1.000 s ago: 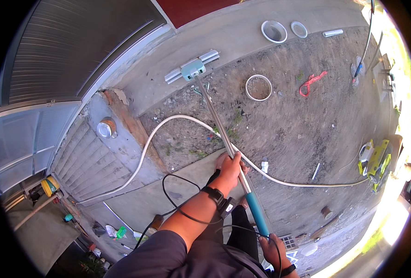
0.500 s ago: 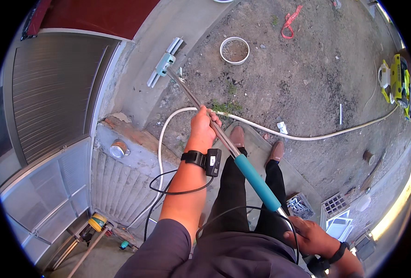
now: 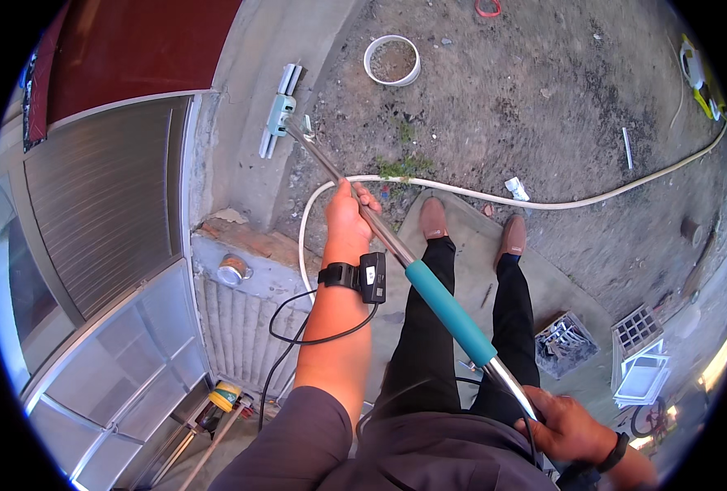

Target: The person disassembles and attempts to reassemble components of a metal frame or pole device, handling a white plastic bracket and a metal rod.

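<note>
A long-handled mop (image 3: 451, 314) runs slantwise across the view, with a metal pole and a teal foam sleeve. At its far upper-left end, the pale blue head (image 3: 281, 114) with light parallel bars is over the concrete strip. My left hand (image 3: 350, 219) is closed around the bare metal pole, above the sleeve. My right hand (image 3: 571, 424) grips the metal end below the sleeve, close to my right hip. A black strap with a small black box and cable sits on my left wrist.
A pale hose (image 3: 494, 196) curves across the dirt beyond my shoes. A white bucket (image 3: 392, 60) holding soil stands farther out. A jar (image 3: 232, 269) rests on the ledge left, beside a framed glass door (image 3: 126, 360). At right are a tool tray (image 3: 566, 345) and a grid crate (image 3: 638, 331).
The view has shifted, so the bucket sits higher and the trays farther right. Both hands keep their hold on the mop, whose head appears slightly farther left and more upright.
</note>
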Tool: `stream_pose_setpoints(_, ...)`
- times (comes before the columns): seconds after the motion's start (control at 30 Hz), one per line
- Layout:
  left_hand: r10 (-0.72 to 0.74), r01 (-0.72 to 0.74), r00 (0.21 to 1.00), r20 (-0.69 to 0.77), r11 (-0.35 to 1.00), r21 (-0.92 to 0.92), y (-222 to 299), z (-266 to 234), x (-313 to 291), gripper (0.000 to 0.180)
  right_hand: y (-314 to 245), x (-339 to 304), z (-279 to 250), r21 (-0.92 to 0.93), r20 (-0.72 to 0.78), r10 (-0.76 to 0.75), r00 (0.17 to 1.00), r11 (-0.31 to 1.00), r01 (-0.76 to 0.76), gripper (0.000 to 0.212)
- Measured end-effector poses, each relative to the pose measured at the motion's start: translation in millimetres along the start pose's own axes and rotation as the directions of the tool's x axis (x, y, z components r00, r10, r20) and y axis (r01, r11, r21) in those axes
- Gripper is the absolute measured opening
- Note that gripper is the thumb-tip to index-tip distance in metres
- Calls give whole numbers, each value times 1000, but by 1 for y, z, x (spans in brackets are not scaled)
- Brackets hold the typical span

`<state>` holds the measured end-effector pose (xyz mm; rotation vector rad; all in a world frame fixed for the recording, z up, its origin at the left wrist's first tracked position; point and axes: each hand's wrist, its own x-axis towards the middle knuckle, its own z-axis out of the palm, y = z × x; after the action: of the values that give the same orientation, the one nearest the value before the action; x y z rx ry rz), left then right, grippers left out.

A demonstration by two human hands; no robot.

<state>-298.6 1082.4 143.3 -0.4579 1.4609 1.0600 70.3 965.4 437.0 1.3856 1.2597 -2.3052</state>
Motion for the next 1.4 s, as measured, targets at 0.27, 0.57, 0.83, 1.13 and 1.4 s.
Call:
stream_pose_setpoints(0.27, -30, 32, 999, -42, 999, 36, -25, 0, -23, 33, 17, -21, 12, -3, -25, 34, 999, 999, -34, 46)
stream_pose_setpoints(0.57, -54, 55, 997, -51, 998, 22, -25, 1, -21, 32, 18, -20, 11, 0, -38, 28, 999, 1000, -28, 45)
stream_pose_setpoints(0.83, 12, -11, 1000, -11, 999, 30, 6, 2, -7, 30, 9, 8, 5, 45, -6, 5, 1000, 999, -5, 46)
stream_pose_setpoints(1.13, 35, -33, 999, -29, 997, 76, 9, 2, -3, 28, 3, 12, 4, 56, -14, 6, 1000, 998, -5, 47)
stream_pose_setpoints(1.4, -16, 17, 999, -45, 999, 27, -12, -6, -6, 29, 48, 10, 14, -148, -40, -15, 999, 989, 9, 48)
